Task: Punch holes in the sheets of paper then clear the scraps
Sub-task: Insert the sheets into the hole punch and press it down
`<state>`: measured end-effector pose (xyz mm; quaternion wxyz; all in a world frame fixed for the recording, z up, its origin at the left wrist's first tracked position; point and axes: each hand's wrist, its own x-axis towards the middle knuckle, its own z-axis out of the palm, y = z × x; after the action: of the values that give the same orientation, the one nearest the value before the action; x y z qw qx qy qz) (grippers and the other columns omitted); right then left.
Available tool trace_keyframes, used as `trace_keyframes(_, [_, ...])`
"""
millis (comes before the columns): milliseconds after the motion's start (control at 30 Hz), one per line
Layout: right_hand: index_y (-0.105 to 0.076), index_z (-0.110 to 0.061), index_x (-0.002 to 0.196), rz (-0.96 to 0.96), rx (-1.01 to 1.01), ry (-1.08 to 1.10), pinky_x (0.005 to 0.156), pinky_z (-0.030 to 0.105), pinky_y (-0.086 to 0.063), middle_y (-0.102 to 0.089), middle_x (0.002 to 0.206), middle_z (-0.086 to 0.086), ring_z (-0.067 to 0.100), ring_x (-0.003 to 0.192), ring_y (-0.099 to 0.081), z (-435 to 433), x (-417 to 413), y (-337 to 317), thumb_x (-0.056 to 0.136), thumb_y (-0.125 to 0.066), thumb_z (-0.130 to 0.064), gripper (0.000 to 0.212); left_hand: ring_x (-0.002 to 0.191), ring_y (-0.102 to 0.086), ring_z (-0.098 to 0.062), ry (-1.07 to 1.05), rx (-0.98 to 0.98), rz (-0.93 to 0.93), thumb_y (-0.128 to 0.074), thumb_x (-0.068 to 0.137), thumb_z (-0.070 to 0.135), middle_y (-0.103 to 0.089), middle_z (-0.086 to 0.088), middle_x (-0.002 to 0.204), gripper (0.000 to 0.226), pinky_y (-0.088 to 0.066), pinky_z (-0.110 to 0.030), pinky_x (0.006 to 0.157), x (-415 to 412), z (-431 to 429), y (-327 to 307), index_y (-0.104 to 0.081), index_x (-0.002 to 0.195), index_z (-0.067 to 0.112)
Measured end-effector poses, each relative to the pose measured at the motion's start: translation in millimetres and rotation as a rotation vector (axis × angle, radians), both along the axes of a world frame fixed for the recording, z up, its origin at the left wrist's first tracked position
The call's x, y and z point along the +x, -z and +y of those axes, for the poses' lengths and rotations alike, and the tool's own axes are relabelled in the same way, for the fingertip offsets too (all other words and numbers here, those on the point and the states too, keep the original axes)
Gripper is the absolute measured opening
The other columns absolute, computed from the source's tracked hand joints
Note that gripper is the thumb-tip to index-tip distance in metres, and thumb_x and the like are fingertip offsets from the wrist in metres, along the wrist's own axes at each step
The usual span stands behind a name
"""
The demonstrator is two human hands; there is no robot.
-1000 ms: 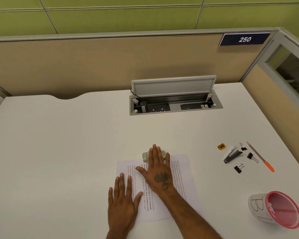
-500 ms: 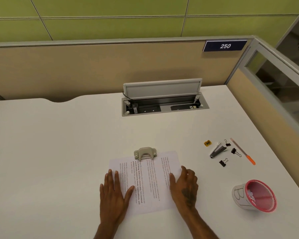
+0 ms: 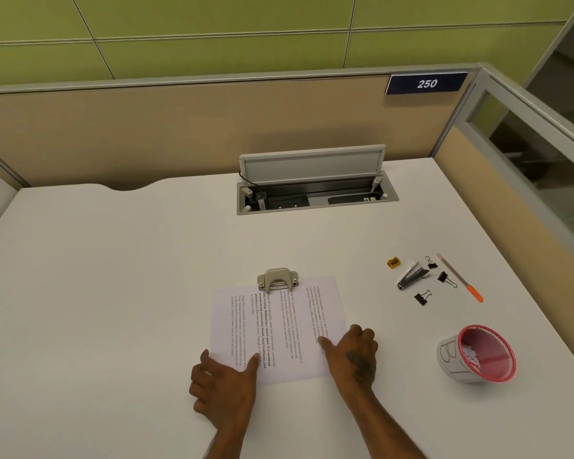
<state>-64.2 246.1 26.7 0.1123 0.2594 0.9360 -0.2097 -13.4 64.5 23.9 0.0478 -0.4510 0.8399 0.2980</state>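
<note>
A stack of printed paper sheets (image 3: 280, 321) lies on the white desk (image 3: 113, 276) in front of me. A small beige hole punch (image 3: 278, 279) sits over the far edge of the sheets, near their left corner. My left hand (image 3: 224, 389) is at the near left corner, thumb on top of the paper and fingers curled at the edge. At the near right edge, my right hand (image 3: 353, 356) grips the same way, thumb on the sheet. A pink mesh cup (image 3: 478, 354) with white scraps inside stands to the right.
To the right of the sheets lie a yellow sharpener (image 3: 393, 262), a metal clipper (image 3: 411, 276), three black binder clips (image 3: 422, 298) and an orange-tipped pen (image 3: 459, 277). An open cable box (image 3: 315, 193) is set into the desk at the back. Partition walls close off the back and right.
My right hand came off the hole punch and moved back to the sheets' near right edge. Both hands went from lying flat to curling onto the paper's edges.
</note>
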Motion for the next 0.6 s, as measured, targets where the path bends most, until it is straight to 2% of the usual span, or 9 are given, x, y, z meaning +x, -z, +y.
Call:
trace_keyframes(200, [-0.05, -0.006, 0.12, -0.029, -0.048, 0.018, 0.085, 0.033, -0.056, -0.055, 0.122, 0.012, 0.024, 0.109, -0.056, -3.3, -6.1, -3.6, 0.081, -0.071, -0.049, 0.062, 0.126, -0.037, -0.043, 0.033, -0.034, -0.007, -0.086, 0.062, 0.049, -0.041, -0.023, 0.137, 0.105, -0.036, -0.057, 0.101, -3.5, -1.3, 1.3, -0.031, 0.141, 0.006])
trace_keyframes(333, [-0.049, -0.007, 0.121, -0.09, -0.056, 0.042, 0.086, 0.033, -0.056, -0.057, 0.122, 0.012, 0.024, 0.109, -0.058, -2.2, -13.4, -7.5, 0.078, -0.074, -0.049, 0.065, 0.123, -0.039, -0.043, 0.008, -0.019, -0.038, -0.09, 0.054, 0.05, -0.042, -0.024, 0.134, 0.113, -0.037, -0.055, 0.099, -9.2, -7.8, 1.6, -0.032, 0.14, 0.006])
trace_keyframes(600, [-0.049, -0.007, 0.117, -0.132, -0.204, 0.103, 0.087, 0.04, -0.058, -0.063, 0.121, 0.012, 0.029, 0.105, -0.064, -1.0, -20.5, -13.0, 0.079, -0.077, -0.035, 0.055, 0.123, -0.041, -0.041, -0.008, 0.028, -0.111, -0.091, 0.049, 0.052, -0.044, -0.022, 0.134, 0.115, -0.036, -0.053, 0.099, -18.3, -20.6, 1.4, -0.032, 0.139, 0.01])
